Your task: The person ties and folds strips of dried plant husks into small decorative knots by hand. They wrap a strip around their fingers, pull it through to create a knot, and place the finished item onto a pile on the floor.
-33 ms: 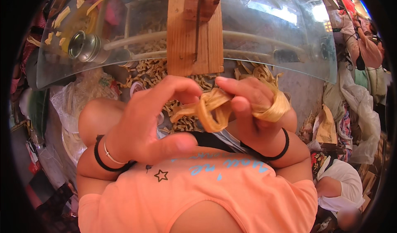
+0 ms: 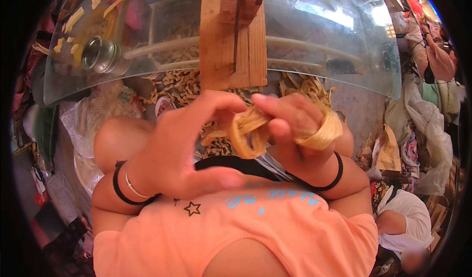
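Note:
My right hand (image 2: 297, 124) pinches a yellow fibrous strip (image 2: 242, 141) between thumb and index finger. The strip curls into a loop on the left of those fingers, and a wide band of it wraps round the outer side of that hand. My left hand (image 2: 189, 134) is beside the loop, curved like a C with thumb and fingers apart. Its upper fingertips are close to the loop; whether they touch it I cannot tell. Beyond both hands stands a wooden board (image 2: 209, 55) with a thin, dark metal piece (image 2: 237, 36) along an upright block.
The wooden board lies over a glass tabletop (image 2: 314, 55) with a curved front edge. Pale strips (image 2: 123, 1) lie at its far left, near a metal cup-shaped fitting (image 2: 101, 55). Many short cut pieces (image 2: 182, 82) cover the floor below. Plastic bags (image 2: 105, 112) are at left.
My left hand has shifted slightly right, its thumb reaching further below the loop. The loop and my right fingers have moved a little to the left.

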`<state>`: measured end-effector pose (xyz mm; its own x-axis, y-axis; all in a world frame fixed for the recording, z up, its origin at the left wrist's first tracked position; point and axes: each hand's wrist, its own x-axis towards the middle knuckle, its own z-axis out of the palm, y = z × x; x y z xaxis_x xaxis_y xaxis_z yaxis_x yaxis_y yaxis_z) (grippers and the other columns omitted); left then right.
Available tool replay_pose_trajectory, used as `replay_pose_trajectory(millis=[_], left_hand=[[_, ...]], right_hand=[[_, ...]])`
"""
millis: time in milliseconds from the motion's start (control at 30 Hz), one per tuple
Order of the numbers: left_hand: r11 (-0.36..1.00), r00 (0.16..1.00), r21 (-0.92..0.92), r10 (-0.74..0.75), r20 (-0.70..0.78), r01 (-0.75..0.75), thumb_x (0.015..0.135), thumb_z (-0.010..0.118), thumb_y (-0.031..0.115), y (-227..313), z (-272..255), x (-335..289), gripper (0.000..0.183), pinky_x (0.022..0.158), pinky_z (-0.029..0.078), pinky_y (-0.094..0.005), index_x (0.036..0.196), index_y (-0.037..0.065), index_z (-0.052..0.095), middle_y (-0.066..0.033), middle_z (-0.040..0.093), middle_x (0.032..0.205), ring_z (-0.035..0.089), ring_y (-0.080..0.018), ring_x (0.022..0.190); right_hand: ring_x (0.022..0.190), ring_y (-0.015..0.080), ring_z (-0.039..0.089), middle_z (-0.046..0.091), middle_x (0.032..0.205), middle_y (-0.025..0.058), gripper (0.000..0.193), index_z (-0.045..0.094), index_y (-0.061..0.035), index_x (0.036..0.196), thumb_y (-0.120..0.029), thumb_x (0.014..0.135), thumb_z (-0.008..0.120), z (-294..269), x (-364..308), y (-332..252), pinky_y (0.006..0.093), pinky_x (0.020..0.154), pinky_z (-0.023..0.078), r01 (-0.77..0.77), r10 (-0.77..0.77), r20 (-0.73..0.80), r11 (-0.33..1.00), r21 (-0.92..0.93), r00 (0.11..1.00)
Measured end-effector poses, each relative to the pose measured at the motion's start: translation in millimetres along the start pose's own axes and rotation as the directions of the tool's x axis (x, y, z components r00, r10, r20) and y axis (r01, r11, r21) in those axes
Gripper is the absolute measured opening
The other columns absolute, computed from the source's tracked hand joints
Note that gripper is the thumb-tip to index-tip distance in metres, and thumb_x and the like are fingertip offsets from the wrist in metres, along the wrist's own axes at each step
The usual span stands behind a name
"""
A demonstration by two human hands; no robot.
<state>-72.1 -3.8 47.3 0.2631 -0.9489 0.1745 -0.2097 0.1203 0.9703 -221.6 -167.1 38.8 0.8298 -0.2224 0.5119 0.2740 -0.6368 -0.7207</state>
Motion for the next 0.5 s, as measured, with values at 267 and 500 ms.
replay_pose_trajectory(millis=[267,500], left_hand=[[0.985,1.0,0.171,-0.013,0.012,0.011,0.081,0.047,-0.01,-6,5,-9,0.047,0.071,0.049,-0.0268,0.126,-0.001,0.038,-0.015,0.056,0.108,0.058,-0.0144,0.084],[0.947,0.956,0.136,0.293,0.015,-0.293,0.077,0.061,-0.009,-17,11,1,0.039,0.061,0.047,-0.0265,0.114,0.0,0.05,-0.016,0.062,0.096,0.058,-0.0185,0.071]], right_hand=[[0.062,0.0211,0.059,0.064,0.08,0.0079,0.018,0.068,-0.0004,0.104,-0.005,0.087,0.069,8,2,0,0.0309,0.05,0.048,0.045,-0.047,-0.014,0.991,-0.126,0.999],[0.053,0.0223,0.047,0.052,0.064,0.0039,0.016,0.058,-0.0049,0.076,-0.005,0.087,0.069,13,1,6,0.0349,0.042,0.03,0.056,-0.057,-0.009,0.996,-0.074,0.998]])
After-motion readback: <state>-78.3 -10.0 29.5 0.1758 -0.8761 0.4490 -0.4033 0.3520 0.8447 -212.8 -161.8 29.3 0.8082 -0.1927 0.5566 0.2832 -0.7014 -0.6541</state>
